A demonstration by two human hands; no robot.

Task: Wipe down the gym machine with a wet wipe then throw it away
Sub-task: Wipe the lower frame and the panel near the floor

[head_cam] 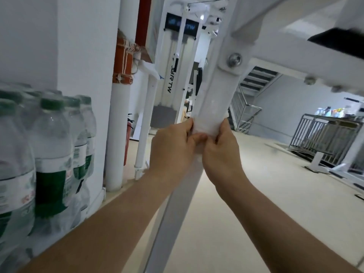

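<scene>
A white gym machine frame fills the middle of the head view, with a slanted upright post [220, 89] running down from a bolted joint. A white wet wipe [208, 123] is wrapped around the front of this post. My left hand [173, 142] grips the wipe and post from the left side. My right hand [222, 146] grips them from the right, and both thumbs meet in front. The lower part of the post is partly hidden behind my hands and forearms.
Shrink-wrapped water bottles [49, 146] with green caps are stacked at the left against a white wall. A white pipe [118, 134] and another white machine [175, 75] stand behind. Metal railings [323, 134] and stairs [258, 75] lie to the right across the beige floor.
</scene>
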